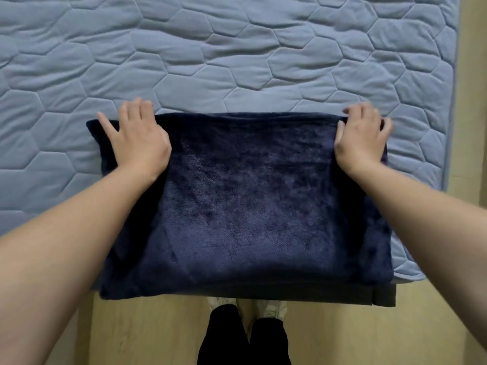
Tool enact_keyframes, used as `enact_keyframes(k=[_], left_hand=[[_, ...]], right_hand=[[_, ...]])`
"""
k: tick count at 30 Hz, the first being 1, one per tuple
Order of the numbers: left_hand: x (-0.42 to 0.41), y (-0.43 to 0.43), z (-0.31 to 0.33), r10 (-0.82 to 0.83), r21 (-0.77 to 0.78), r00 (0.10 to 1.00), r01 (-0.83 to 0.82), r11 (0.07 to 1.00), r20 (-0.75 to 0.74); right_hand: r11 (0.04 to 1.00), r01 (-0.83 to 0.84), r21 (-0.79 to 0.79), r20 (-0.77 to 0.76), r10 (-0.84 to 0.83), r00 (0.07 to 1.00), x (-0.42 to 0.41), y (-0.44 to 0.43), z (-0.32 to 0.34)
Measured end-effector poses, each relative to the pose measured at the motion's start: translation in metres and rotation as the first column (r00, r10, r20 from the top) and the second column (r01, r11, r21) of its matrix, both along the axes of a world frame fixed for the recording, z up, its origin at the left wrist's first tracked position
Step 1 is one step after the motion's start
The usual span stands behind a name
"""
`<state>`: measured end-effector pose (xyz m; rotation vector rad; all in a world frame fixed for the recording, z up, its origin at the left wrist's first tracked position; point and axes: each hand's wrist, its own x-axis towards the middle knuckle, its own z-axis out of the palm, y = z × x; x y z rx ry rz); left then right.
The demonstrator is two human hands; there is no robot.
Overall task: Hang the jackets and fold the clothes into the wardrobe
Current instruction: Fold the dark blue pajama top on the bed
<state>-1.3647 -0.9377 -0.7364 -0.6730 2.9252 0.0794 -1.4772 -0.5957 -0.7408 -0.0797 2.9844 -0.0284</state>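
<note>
Navy fleece garment [245, 206]: lying folded into a flat rectangle on quilted blue mattress [237, 48], sitting at the near edge, near hem overhanging slightly above wooden floor [145, 333].

Left hand [137, 138]: pressing flat on the far-left corner, fingers straight, gripping nothing.

Right hand [362, 138]: resting on the far-right corner, fingers looking bent at the far edge. Blurring too much here, so cannot tell pinch from press.

Judging progress: sitting mid-fold on one item, probably squaring or smoothing the far edge. Likely needing at least one more fold before reaching shelf size.

Seeing no wardrobe, hangers, jackets or other clothes, so not guessing at the remaining pile.

Remaining, judging from the task: finishing this fold, carrying to wardrobe, stowing, hanging the jackets.
</note>
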Motion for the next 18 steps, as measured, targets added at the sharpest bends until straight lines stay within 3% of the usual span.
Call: enact_keyframes(k=[3,5,7,10,14,16,18], left_hand=[[0.027,0.026,0.014,-0.18,0.086,0.977,0.19,0.978,-0.111],[0.045,0.051,0.02,-0.386,0.113,0.914,0.4,0.909,-0.129],[0.057,0.066,0.013,-0.516,0.102,0.854,0.52,0.848,-0.063],[0.057,0.04,-0.01,-0.4,0.081,0.912,0.394,0.916,0.09],[0.064,-0.019,-0.033,-0.03,-0.013,0.989,0.032,0.999,0.146],[0.072,-0.04,-0.029,0.119,0.068,0.977,-0.133,0.989,0.178],[0.077,-0.056,-0.022,0.119,0.199,0.98,-0.15,0.969,0.159]], right_hand=[[0.982,-0.046,-0.182,0.017,0.05,0.999,0.052,-0.024,0.014],[0.933,-0.231,-0.275,0.019,0.246,0.969,0.089,-0.047,0.022],[0.866,-0.418,-0.273,0.057,0.449,0.892,0.115,-0.068,0.017],[0.852,-0.507,-0.131,0.202,0.524,0.828,0.119,-0.078,-0.01],[0.884,-0.467,0.023,0.242,0.449,0.86,0.111,-0.069,-0.041],[0.881,-0.469,0.065,0.262,0.438,0.86,0.115,-0.071,-0.042],[0.875,-0.475,0.096,0.286,0.433,0.855,0.117,-0.074,-0.038]])
